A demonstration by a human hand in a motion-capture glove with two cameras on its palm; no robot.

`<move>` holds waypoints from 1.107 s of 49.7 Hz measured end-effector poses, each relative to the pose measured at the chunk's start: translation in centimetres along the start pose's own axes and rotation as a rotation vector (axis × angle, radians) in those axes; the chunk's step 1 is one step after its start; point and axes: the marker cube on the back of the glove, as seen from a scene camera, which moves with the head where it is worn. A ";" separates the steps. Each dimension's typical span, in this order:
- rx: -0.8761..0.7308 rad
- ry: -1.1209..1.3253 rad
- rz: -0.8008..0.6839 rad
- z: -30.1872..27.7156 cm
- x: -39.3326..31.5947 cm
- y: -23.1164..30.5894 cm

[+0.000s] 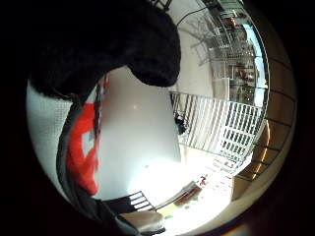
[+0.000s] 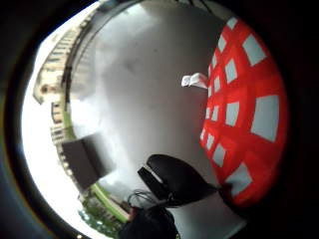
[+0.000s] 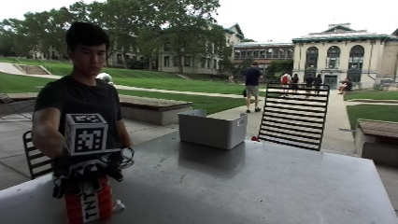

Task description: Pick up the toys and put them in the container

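Observation:
In the outside view my gloved right hand [image 3: 84,176] grips the top of a red block toy [image 3: 88,205] with white squares and black letters, at the table's near left corner. I cannot tell whether the toy stands on the table or hangs just above it. The same red toy [image 2: 244,114] fills one side of the thumb side palm view, next to my black fingers [image 2: 174,179]. It also shows as red patches [image 1: 83,147] under the glove [image 1: 108,44]. The open grey container [image 3: 211,128] stands far across the table, well away from my hand.
A small white piece [image 3: 117,206] lies on the grey table [image 3: 249,186] beside the toy. A tiny red object [image 3: 253,138] sits right of the container. A black slatted chair [image 3: 294,114] stands behind the far edge, another chair [image 3: 34,156] at the left.

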 end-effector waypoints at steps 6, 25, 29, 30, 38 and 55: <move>-0.008 0.023 0.011 0.7 0.1 0.0; -0.114 -0.022 -0.005 5.6 1.1 -0.1; -0.092 0.003 0.001 5.6 1.0 -0.2; -0.085 0.009 0.004 5.6 1.0 -0.3; -0.014 0.015 0.030 5.1 1.0 -0.4; 0.125 -0.086 0.086 4.3 0.7 -0.8</move>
